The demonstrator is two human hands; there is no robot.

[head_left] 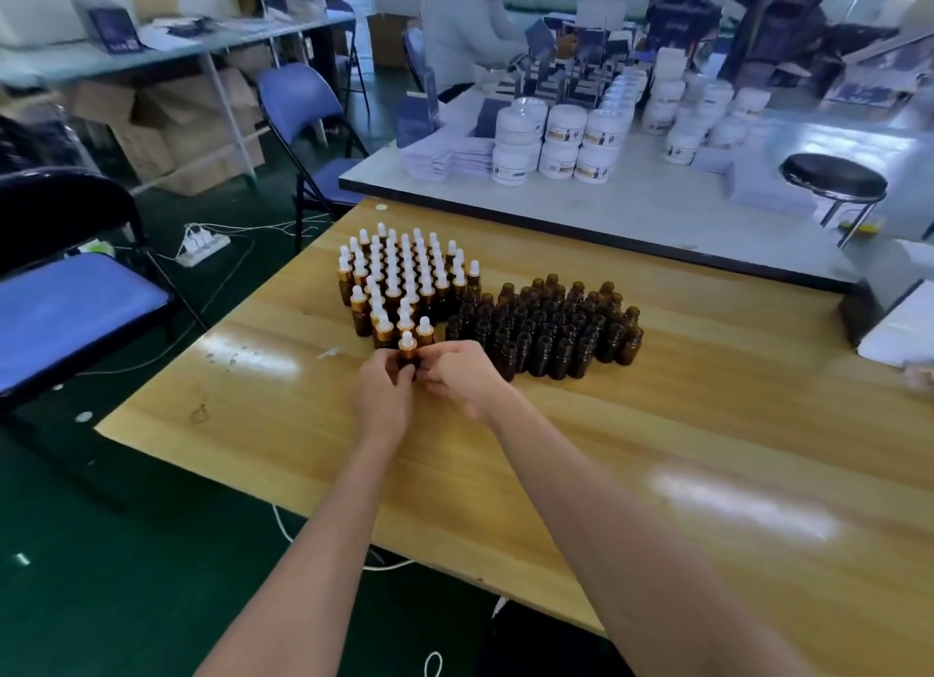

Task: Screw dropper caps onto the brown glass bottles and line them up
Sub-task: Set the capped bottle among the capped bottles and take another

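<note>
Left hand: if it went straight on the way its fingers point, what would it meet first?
The left hand grips a bottle, with the right hand. Straight on, it would likely meet the front capped bottles just beyond; the gap is hard to judge.

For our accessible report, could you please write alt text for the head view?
The left hand and right hand grip a capped bottle in front of a block of capped bottles on the table; uncapped bottles stand to the right.
</note>
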